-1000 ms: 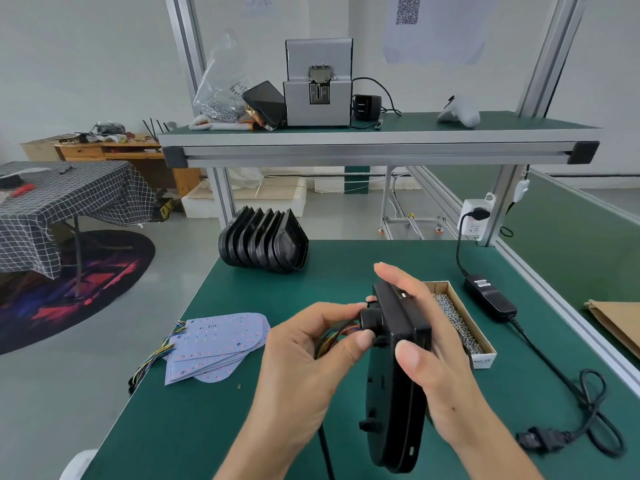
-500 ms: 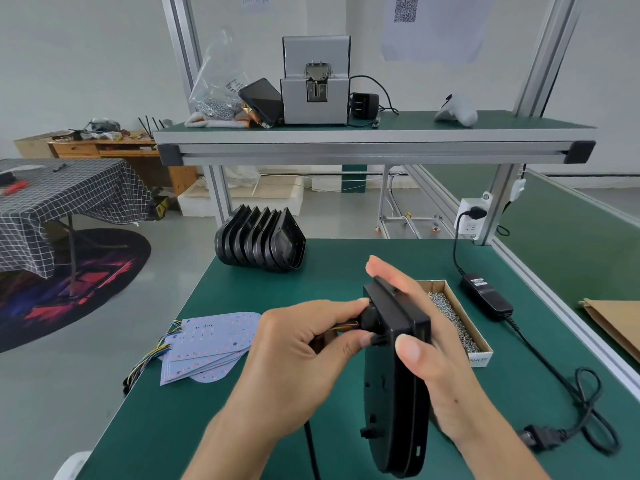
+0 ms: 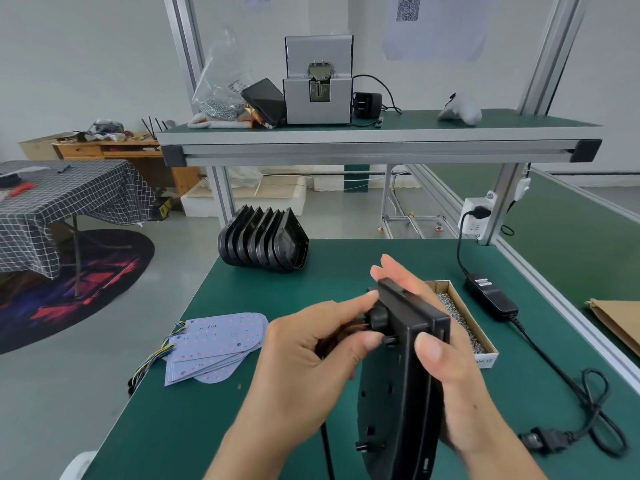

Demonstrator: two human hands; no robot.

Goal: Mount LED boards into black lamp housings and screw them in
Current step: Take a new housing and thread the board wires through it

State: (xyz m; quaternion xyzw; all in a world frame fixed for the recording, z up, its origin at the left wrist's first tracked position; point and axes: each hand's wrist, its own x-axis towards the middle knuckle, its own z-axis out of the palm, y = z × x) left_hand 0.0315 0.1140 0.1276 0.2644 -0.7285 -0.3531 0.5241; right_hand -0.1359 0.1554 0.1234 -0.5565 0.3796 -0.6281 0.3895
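Black lamp housing (image 3: 401,386) gripped edgewise by right hand (image 3: 446,372)

A small assembly workshop: green-matted workbench (image 3: 277,289) on aluminium framing, a screw feeder machine (image 3: 318,95) on the upper shelf (image 3: 381,147), stacked black lamp housings (image 3: 263,244), a box of screws (image 3: 460,320)

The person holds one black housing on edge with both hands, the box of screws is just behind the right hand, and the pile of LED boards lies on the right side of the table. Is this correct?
Not quite. The head view shows the pile of LED boards on the left side of the table, not the right. The rest holds: both hands, left and right, hold the black housing on edge, with the box of screws behind the right hand.
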